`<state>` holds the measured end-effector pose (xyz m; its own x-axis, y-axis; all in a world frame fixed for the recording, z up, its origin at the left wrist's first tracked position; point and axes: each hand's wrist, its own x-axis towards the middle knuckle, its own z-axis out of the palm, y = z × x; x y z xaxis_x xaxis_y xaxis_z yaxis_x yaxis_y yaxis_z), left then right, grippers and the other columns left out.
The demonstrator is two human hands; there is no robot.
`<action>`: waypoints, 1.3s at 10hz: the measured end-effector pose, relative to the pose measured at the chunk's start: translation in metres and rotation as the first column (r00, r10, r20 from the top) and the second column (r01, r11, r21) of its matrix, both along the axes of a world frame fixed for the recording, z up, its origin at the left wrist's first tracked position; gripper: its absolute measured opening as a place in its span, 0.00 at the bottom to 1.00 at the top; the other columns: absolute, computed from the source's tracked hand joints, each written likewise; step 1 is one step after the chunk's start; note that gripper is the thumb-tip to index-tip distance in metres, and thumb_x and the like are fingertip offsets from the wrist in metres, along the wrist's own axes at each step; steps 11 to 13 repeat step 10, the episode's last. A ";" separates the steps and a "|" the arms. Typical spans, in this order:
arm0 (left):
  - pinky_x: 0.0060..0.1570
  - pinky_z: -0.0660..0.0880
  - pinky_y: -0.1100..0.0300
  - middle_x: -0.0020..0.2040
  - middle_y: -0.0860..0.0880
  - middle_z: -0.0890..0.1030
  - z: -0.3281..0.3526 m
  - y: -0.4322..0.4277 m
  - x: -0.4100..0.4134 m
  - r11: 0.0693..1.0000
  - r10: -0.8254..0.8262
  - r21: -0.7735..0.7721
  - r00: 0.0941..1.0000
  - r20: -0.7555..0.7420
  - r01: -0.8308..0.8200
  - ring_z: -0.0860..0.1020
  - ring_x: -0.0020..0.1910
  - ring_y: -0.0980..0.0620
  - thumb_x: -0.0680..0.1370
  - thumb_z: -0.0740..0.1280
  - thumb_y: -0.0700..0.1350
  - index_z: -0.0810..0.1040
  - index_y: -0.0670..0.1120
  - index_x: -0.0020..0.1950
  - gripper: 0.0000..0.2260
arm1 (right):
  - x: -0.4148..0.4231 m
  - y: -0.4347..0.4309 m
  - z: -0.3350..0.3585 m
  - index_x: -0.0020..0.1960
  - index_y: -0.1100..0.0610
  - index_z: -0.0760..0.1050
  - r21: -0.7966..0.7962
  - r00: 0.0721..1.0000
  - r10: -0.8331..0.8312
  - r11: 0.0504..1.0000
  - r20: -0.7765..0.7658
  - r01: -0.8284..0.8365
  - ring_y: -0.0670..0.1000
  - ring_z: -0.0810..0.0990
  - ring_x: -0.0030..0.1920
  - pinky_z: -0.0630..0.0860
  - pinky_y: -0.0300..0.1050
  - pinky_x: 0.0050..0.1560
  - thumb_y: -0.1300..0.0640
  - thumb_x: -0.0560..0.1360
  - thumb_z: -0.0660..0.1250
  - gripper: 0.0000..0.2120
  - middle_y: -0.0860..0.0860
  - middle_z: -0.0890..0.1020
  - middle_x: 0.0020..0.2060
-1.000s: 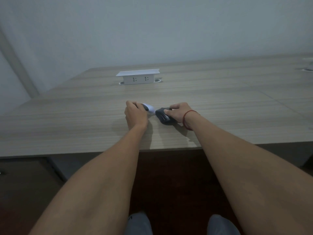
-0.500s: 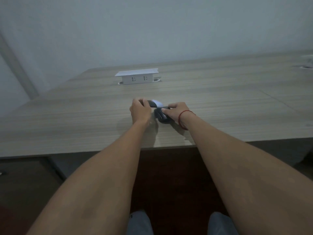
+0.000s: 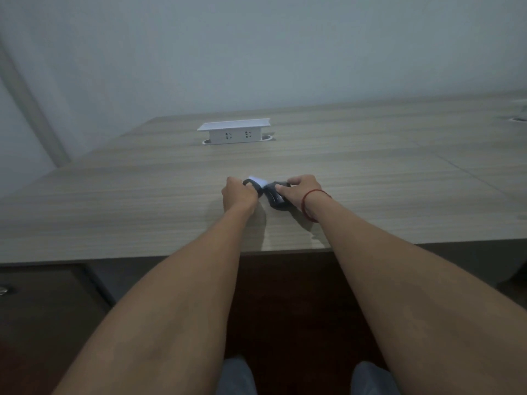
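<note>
Both my hands meet on the wooden table (image 3: 114, 212) near its front edge. My left hand (image 3: 238, 195) grips a small object with a dark grey part and a white tip (image 3: 256, 180). My right hand (image 3: 301, 191), with a red string round the wrist, pinches a dark grey oval object (image 3: 275, 199) that lies on the table. The two objects touch between the hands. What they are is too blurred to tell.
A white pop-up socket box (image 3: 235, 132) with two outlets stands at the back middle of the table. A round cable opening (image 3: 517, 118) sits at the far right. A dark drawer unit (image 3: 42, 323) is below the table on the left. My knees show at the bottom.
My left hand has brought its white-tipped object rightward until it meets the dark object under my right hand. Both hands sit slightly farther from me than before.
</note>
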<state>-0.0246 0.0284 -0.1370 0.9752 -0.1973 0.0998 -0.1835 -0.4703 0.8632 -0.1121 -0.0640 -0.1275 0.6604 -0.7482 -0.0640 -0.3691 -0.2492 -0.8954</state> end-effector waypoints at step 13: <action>0.47 0.74 0.54 0.49 0.44 0.82 -0.006 -0.013 0.027 0.983 0.158 0.093 0.987 0.037 -0.161 0.80 0.49 0.41 0.71 0.64 0.59 0.80 0.39 0.48 0.23 | 0.016 -0.024 0.000 0.68 0.61 0.70 -0.137 0.971 -0.237 0.962 0.008 0.236 0.60 0.68 0.71 0.64 0.52 0.69 0.46 0.76 0.59 0.26 0.59 0.72 0.69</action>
